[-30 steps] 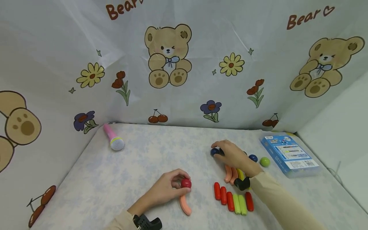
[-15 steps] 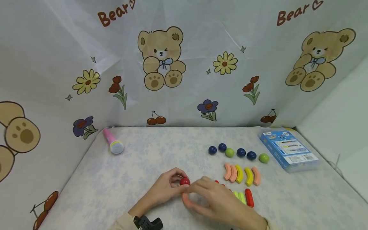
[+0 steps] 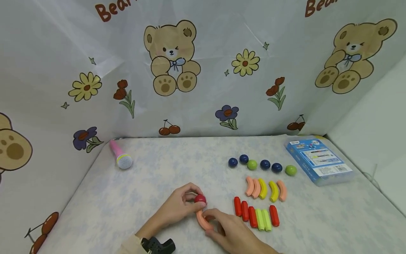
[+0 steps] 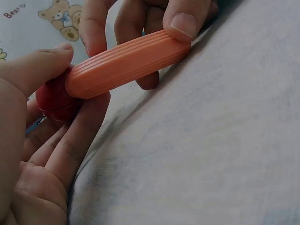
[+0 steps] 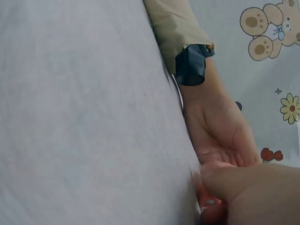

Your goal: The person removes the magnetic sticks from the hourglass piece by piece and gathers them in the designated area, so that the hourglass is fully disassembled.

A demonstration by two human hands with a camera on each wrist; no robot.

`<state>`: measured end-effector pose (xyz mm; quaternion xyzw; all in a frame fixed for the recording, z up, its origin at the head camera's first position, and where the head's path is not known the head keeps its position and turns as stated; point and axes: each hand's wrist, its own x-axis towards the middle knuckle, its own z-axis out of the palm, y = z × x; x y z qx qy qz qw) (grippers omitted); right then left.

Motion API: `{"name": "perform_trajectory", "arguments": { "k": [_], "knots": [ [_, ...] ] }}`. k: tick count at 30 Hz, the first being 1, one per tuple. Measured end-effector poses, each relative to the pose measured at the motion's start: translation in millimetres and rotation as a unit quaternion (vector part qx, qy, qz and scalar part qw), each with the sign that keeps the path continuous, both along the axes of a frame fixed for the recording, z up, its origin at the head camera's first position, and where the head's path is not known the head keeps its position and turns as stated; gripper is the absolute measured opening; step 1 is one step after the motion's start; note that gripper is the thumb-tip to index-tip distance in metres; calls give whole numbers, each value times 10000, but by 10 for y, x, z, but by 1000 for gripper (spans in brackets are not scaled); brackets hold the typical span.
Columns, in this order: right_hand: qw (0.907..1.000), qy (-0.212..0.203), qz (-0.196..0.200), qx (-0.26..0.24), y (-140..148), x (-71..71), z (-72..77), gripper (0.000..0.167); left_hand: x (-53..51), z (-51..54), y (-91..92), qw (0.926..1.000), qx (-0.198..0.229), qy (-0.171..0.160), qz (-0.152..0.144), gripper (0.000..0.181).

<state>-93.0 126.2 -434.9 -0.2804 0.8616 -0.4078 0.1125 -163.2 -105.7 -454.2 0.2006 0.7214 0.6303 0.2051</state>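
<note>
My left hand [image 3: 174, 209] grips a glossy red ball [image 3: 200, 199] between thumb and fingers. A curved salmon-orange stick [image 3: 201, 220] with ridged sides touches the ball at one end, as the left wrist view shows. My right hand [image 3: 236, 233] pinches the other end of this stick [image 4: 129, 62] between thumb and fingers. Most of the ball [image 4: 52, 101] is covered by the left thumb and fingers. In the right wrist view, the right hand [image 5: 243, 183] hides nearly all of the stick.
To the right lie a row of dark blue and green balls [image 3: 265, 164], a row of salmon and yellow curved sticks [image 3: 262, 188], and a row of red and lime straight sticks [image 3: 253, 216]. A blue box [image 3: 320, 158] lies back right, a pink toy microphone [image 3: 121, 155] back left.
My right hand has come from the blue balls down to the curved stick and now pinches its free end. My left hand keeps its grip on the red ball.
</note>
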Motion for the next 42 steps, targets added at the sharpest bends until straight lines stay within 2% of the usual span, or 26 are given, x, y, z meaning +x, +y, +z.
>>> {"name": "perform_trajectory", "arguments": {
  "k": [2, 7, 10, 12, 14, 18, 22, 24, 29, 31, 33, 36, 42],
  "knots": [
    [9996, -279, -18, 64, -4, 1, 20, 34, -5, 10, 1, 10000, -17, -1, -77, 36],
    [9984, -102, 458, 307, 23, -11, 99, 28, 13, 11, -15, 9998, -109, 20, -152, 36],
    [9983, 73, 456, 342, 84, -48, 173, 24, 18, 15, -18, 9999, -108, 22, -124, 36],
    [9986, 362, 294, 268, 136, -84, 214, 19, 18, 16, -14, 9999, -103, 6, -130, 37],
    [9963, 845, 134, 108, 201, -125, 238, 18, 20, 18, -7, 9999, -90, -36, -134, 38],
    [9820, 1874, -214, -76, 371, -233, 280, 20, 30, 21, 7, 9998, -99, -86, -134, 39],
    [9741, 2203, -504, 45, 603, -394, 356, 16, 38, 25, 18, 9998, -118, -103, -94, 40],
    [9760, 2089, -575, 200, 752, -469, 414, 17, 38, 28, 24, 9998, -130, -108, -83, 40],
    [9834, 1365, -782, 905, 1152, -581, 617, 36, 28, 39, 35, 9998, -142, -87, -139, 39],
    [9807, 1235, -968, 1169, 1315, -593, 682, 41, 26, 43, 49, 9998, -96, -90, -162, 38],
    [9751, 1356, -1185, 1296, 1484, -582, 706, 44, 28, 38, 70, 9998, -39, -94, -171, 38],
    [9666, 1495, -1559, 1381, 1699, -519, 650, 48, 30, 12, 81, 9998, -20, -96, -171, 39],
    [9523, 1382, -2183, 1626, 1960, -359, 341, 51, 6, 1, 46, 9997, -153, 53, -176, 38]
  ]
}}
